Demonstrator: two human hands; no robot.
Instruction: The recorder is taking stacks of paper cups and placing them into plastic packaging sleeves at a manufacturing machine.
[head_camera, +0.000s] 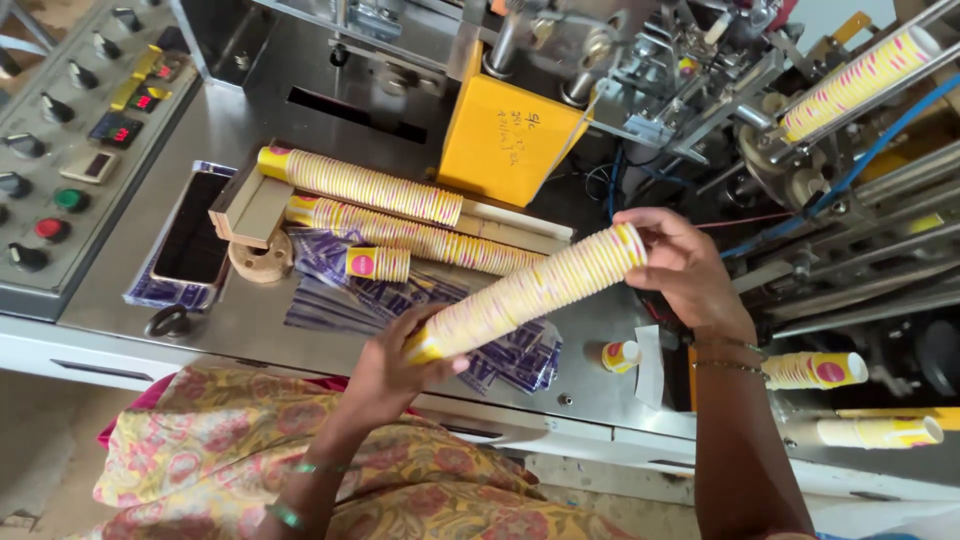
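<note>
From the head view, you are holding a long stack of nested paper cups (530, 290) slantwise above the steel counter (240, 130). Your left hand (395, 365) is curling closed around its lower end at seven o'clock; your right hand (680, 265) is gripping the upper end at two o'clock, fingers wrapped over the rim. Two more cup stacks (370, 205) are lying on the counter at ten o'clock, beside a phone (192, 240).

The nested cup stack (528, 292) looks like matt printed paper. The machine tabletop (250, 130) is brushed, dull-shining metal. The flat purple sleeves (340, 290) are glossy plastic film. The yellow guard box (505, 135) has smooth painted metal. The floral garment (230, 450) is soft cloth.
</note>
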